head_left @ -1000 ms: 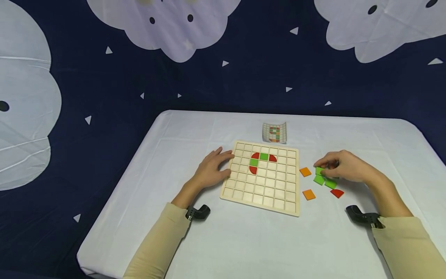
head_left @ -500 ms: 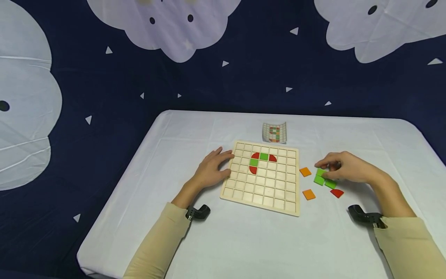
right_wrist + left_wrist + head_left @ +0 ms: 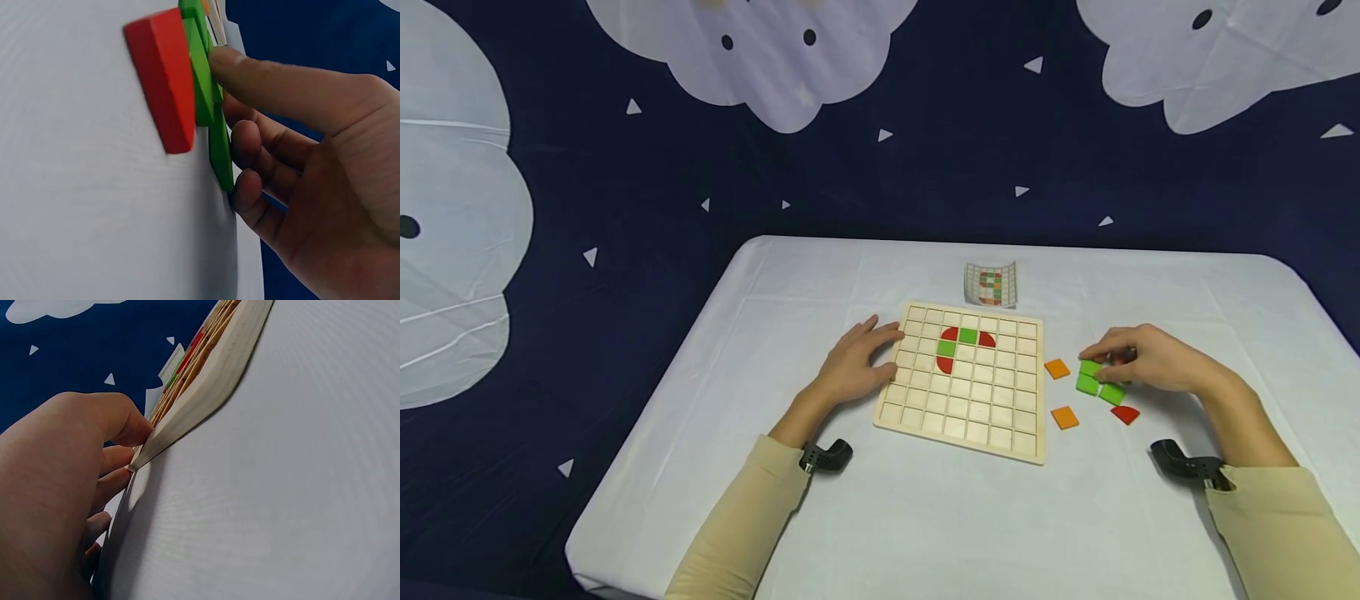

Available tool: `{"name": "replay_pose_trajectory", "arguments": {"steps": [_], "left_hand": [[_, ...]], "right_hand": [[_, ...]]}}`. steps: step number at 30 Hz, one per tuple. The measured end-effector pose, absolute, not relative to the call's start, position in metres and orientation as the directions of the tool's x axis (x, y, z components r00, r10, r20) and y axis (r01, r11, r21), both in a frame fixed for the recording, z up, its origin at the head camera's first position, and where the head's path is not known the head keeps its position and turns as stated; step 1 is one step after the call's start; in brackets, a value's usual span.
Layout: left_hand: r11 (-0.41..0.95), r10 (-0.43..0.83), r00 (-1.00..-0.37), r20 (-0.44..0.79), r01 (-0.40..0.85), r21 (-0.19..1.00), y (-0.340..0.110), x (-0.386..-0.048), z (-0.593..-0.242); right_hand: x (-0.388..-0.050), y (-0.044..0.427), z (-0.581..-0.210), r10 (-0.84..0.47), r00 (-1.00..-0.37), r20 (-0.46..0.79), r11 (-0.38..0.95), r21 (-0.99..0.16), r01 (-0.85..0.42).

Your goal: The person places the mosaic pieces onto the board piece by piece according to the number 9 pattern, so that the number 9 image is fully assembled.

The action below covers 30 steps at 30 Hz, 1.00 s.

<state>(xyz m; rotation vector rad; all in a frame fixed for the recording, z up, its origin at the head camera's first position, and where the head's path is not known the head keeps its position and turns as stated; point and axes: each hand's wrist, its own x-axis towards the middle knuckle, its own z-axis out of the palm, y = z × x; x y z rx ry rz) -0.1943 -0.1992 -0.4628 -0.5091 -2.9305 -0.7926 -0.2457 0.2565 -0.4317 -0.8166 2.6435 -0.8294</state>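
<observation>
The left hand (image 3: 853,365) rests at the left edge of the wooden grid board (image 3: 958,408), thumb and fingertips touching its rim. Seen from the left wrist, that hand (image 3: 56,487) meets the board's corner (image 3: 215,381). Red quarter pieces and green squares (image 3: 947,348) lie in the upper middle of the grid. To the right of the board, the right hand (image 3: 1157,360) pinches a green tile (image 3: 1090,367) between thumb and fingers, close over other green tiles (image 3: 1112,394). The right wrist view has the hand (image 3: 325,162) beside green tiles (image 3: 200,81) and a red piece (image 3: 165,81).
Two orange squares (image 3: 1064,417) lie between the board and the green tiles. A red quarter piece (image 3: 1125,415) is just in front of the green ones. Behind the board stands a small curved pattern card (image 3: 990,285) on the white-covered table (image 3: 880,517).
The right hand has shifted slightly to the right, and the green tiles under it now sit closer together. My left hand keeps its place on the board.
</observation>
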Motion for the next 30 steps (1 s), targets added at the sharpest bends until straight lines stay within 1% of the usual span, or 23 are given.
{"name": "replay_pose_trajectory", "arguments": {"steps": [6, 12, 17, 23, 30], "left_hand": [[0.816, 0.296, -0.945, 0.141, 0.327, 0.476, -0.200, -0.195, -0.462], [0.811, 0.303, -0.941, 0.147, 0.336, 0.479, -0.200, -0.196, -0.461], [0.807, 0.309, -0.939, 0.149, 0.342, 0.481, -0.200, -0.197, -0.461], [0.818, 0.304, -0.941, 0.151, 0.339, 0.465, -0.201, -0.197, -0.462], [0.813, 0.305, -0.942, 0.138, 0.334, 0.477, -0.201, -0.195, -0.463]], "right_hand": [[-0.247, 0.255, -0.432, -0.552, -0.833, -0.028, 0.703, -0.554, -0.447], [-0.245, 0.252, -0.429, -0.522, -0.850, -0.071, 0.730, -0.553, -0.402], [-0.245, 0.250, -0.429, -0.504, -0.861, -0.076, 0.744, -0.544, -0.387], [-0.246, 0.243, -0.431, -0.512, -0.857, -0.056, 0.736, -0.544, -0.404], [-0.245, 0.236, -0.434, -0.520, -0.854, -0.032, 0.717, -0.560, -0.416]]}}
